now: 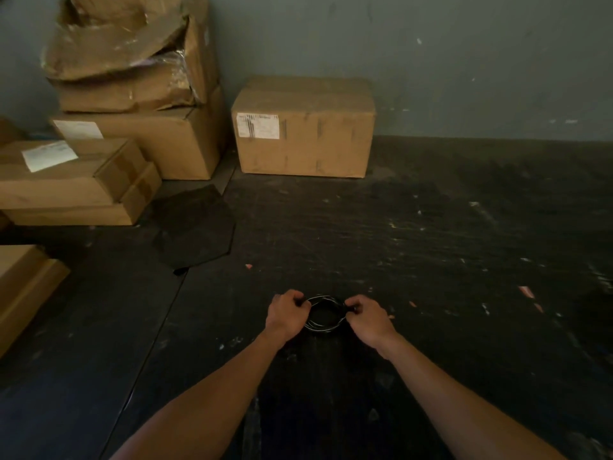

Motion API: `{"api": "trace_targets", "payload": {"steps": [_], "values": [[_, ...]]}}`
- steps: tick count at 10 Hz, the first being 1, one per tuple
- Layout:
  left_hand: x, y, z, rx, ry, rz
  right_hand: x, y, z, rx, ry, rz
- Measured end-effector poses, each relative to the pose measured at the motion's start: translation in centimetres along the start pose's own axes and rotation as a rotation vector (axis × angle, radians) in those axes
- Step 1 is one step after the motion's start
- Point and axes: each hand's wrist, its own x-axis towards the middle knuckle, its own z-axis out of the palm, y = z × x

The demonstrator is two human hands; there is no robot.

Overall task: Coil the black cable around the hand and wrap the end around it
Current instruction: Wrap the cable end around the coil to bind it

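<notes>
The black cable [324, 324] is wound into a small round coil of several loops, held just above the dark floor in the lower middle of the view. My left hand [286, 315] is closed on the coil's left side. My right hand [367, 318] pinches the coil's right side, where a short dark end piece shows between the fingers. Both forearms reach in from the bottom edge. Parts of the coil are hidden under my fingers.
A closed cardboard box [303, 127] stands against the grey wall. More cardboard boxes [132, 94] are stacked at the left, some torn. A flat black sheet [192, 224] lies on the dark, scuffed floor [447, 244].
</notes>
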Motion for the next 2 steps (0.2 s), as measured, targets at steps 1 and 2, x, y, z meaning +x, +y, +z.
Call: {"api": "trace_targets", "payload": {"steps": [1,2], "values": [[-0.8,-0.4,-0.9,-0.043,0.058,0.013,-1.9,0.7,-0.1,0.084,0.067,0.015],[-4.1,-2.6,-1.6,-0.048,0.127,0.096,-5.4,3.0,1.0,0.037,0.137,0.053]]}}
